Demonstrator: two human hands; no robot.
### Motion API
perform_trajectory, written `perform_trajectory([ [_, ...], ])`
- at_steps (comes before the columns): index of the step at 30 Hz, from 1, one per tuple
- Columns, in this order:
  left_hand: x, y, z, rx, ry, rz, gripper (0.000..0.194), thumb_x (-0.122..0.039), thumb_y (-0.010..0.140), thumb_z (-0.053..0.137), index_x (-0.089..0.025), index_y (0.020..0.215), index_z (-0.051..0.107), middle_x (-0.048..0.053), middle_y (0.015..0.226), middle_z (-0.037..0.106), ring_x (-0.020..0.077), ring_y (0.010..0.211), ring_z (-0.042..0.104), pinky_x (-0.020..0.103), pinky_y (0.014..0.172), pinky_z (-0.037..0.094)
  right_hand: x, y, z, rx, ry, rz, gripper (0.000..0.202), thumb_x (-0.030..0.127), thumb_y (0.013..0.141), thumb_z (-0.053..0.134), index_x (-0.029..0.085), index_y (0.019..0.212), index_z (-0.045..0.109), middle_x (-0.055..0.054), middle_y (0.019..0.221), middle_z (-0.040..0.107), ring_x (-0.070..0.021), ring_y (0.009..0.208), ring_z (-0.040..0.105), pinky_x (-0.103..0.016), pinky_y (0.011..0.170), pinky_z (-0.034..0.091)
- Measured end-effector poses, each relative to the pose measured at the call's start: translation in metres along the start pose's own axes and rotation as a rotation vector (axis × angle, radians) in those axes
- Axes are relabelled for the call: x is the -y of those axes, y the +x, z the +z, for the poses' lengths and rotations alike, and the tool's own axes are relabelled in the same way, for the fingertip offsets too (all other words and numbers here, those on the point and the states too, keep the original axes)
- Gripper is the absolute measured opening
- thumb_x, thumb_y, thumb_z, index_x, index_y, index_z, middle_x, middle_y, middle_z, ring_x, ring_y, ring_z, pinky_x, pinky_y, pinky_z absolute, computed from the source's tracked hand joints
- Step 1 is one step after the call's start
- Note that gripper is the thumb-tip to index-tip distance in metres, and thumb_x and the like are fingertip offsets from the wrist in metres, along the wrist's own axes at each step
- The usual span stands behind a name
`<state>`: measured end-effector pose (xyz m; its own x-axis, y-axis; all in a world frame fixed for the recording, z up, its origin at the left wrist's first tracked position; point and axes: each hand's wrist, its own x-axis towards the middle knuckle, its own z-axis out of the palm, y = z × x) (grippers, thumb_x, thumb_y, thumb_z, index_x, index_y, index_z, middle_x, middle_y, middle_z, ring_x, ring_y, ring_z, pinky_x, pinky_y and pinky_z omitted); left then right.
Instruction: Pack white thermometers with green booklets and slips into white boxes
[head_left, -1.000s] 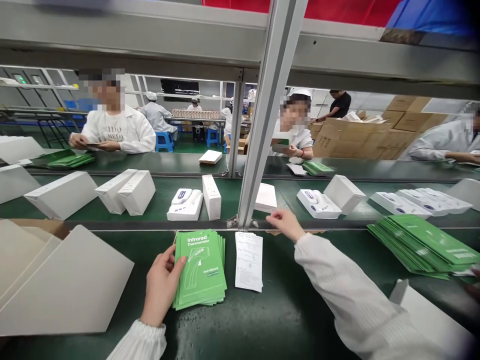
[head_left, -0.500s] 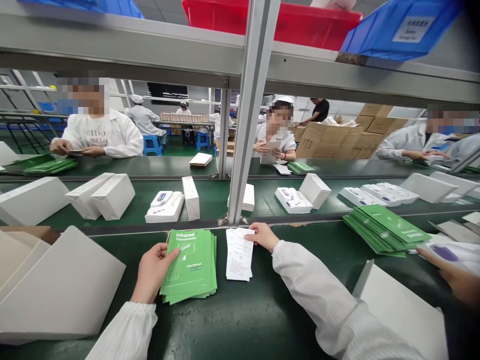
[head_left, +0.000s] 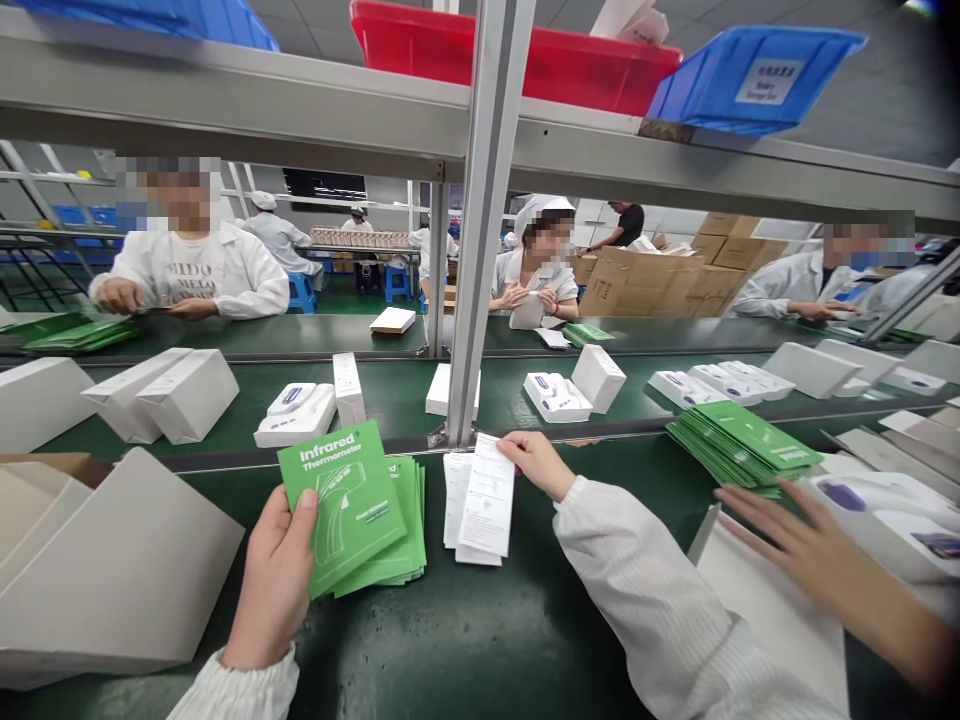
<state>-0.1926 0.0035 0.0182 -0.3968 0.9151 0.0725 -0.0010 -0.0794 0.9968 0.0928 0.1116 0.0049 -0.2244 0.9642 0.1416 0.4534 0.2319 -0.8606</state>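
Observation:
My left hand (head_left: 274,575) grips a green user manual (head_left: 346,510) by its left side, thumb on the cover, which reads "Infrared Thermometer". The manual is tilted and partly covers the stack of green manuals (head_left: 411,520) on the dark green surface. With thumb and fingers, my right hand (head_left: 538,463) pinches the upper right corner of a white printed leaflet (head_left: 487,500). That leaflet lies over part of the small pile of white leaflets (head_left: 454,495), to the right of the green stack.
White boxes (head_left: 187,395) and white trays with thermometers (head_left: 556,396) stand along the belt (head_left: 405,400). An upright metal post (head_left: 484,240) rises ahead. At right, a co-worker's hand (head_left: 832,560) is over a white box, near another green manual stack (head_left: 742,440). A large open box (head_left: 127,570) sits at left.
My left hand has lifted one green manual off its stack, leftward and tilted. My right hand has drawn one leaflet aside from its pile. The co-worker's hand at right has moved left.

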Motion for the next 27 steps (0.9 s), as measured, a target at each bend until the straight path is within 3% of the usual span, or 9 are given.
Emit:
perform_trajectory([
  [5,-0.005,-0.028,0.038,0.202,-0.253,-0.291,0.049,-0.041,0.074,0.055,-0.023,0.119,0.047,0.007,0.123,0.053,0.0274,0.111,0.049,0.039,0.085,0.046,0.046,-0.028,0.0,0.126,0.142,-0.017,0.033,0.045,0.072,0.052,0.016,0.058,0.046,0.004,0.049,0.044,-0.0073,0.044,0.04,-0.02,0.043,0.032],
  [10,0.015,-0.047,0.069,0.18,-0.207,-0.455,0.058,-0.05,0.073,0.052,-0.022,0.123,0.041,0.009,0.139,0.034,0.028,0.127,0.029,0.039,0.096,0.038,0.054,-0.039,0.03,0.144,0.121,-0.039,0.029,0.039,0.071,0.055,0.016,0.055,0.048,0.004,0.047,0.043,-0.0076,0.044,0.038,-0.02,0.042,0.029],
  [13,0.018,-0.054,0.074,0.339,-0.254,-0.471,0.056,-0.046,0.074,0.054,-0.024,0.123,0.04,0.01,0.133,0.044,0.0288,0.118,0.042,0.039,0.087,0.045,0.046,-0.042,0.044,0.06,0.062,-0.056,0.027,0.034,0.072,0.055,0.015,0.053,0.05,0.004,0.048,0.042,-0.0077,0.047,0.036,-0.02,0.044,0.028],
  [16,0.018,-0.055,0.075,0.481,-0.265,-0.397,0.058,-0.035,0.073,0.058,-0.025,0.126,0.035,0.008,0.123,0.054,0.0254,0.104,0.055,0.035,0.08,0.048,0.039,-0.041,0.049,0.012,0.0,-0.057,0.026,0.034,0.07,0.059,0.015,0.053,0.054,0.004,0.047,0.044,-0.0082,0.047,0.038,-0.02,0.045,0.03],
  [18,0.02,-0.055,0.075,0.466,-0.216,-0.403,0.062,-0.035,0.072,0.06,-0.022,0.127,0.033,0.01,0.122,0.054,0.0245,0.1,0.058,0.034,0.078,0.048,0.031,-0.032,0.044,-0.052,-0.042,-0.034,0.022,0.037,0.07,0.059,0.016,0.063,0.058,0.001,0.056,0.053,-0.0107,0.054,0.047,-0.021,0.051,0.037],
  [20,0.022,-0.055,0.076,0.421,-0.18,-0.461,0.066,-0.038,0.071,0.06,-0.022,0.128,0.032,0.011,0.121,0.055,0.0252,0.096,0.059,0.034,0.075,0.049,0.015,-0.012,0.028,-0.195,-0.104,0.032,0.026,0.039,0.073,0.055,0.017,0.087,0.059,-0.005,0.084,0.06,-0.016,0.077,0.055,-0.024,0.066,0.043],
  [23,0.024,-0.055,0.078,0.364,-0.199,-0.531,0.069,-0.04,0.068,0.062,-0.023,0.128,0.032,0.01,0.111,0.062,0.0271,0.088,0.063,0.037,0.067,0.05,-0.017,0.03,-0.002,-0.466,-0.243,0.221,0.062,0.039,0.071,0.056,0.013,0.123,0.035,-0.018,0.127,0.036,-0.029,0.118,0.034,-0.04,0.092,0.033],
  [25,0.027,-0.055,0.079,0.357,-0.23,-0.542,0.072,-0.04,0.066,0.064,-0.021,0.128,0.032,0.011,0.106,0.064,0.0283,0.086,0.063,0.037,0.066,0.051,-0.04,0.057,-0.017,-0.558,-0.323,0.36,0.085,0.041,0.062,0.064,0.013,0.13,0.023,-0.024,0.135,0.02,-0.0383,0.124,0.019,-0.053,0.095,0.022],
  [27,0.03,-0.054,0.08,0.342,-0.261,-0.551,0.079,-0.041,0.062,0.067,-0.019,0.129,0.031,0.012,0.106,0.064,0.0295,0.09,0.062,0.038,0.067,0.051,-0.058,0.079,-0.022,-0.59,-0.382,0.46,0.099,0.043,0.052,0.071,0.016,0.132,0.018,-0.025,0.136,0.014,-0.0427,0.125,0.013,-0.06,0.094,0.013],
])
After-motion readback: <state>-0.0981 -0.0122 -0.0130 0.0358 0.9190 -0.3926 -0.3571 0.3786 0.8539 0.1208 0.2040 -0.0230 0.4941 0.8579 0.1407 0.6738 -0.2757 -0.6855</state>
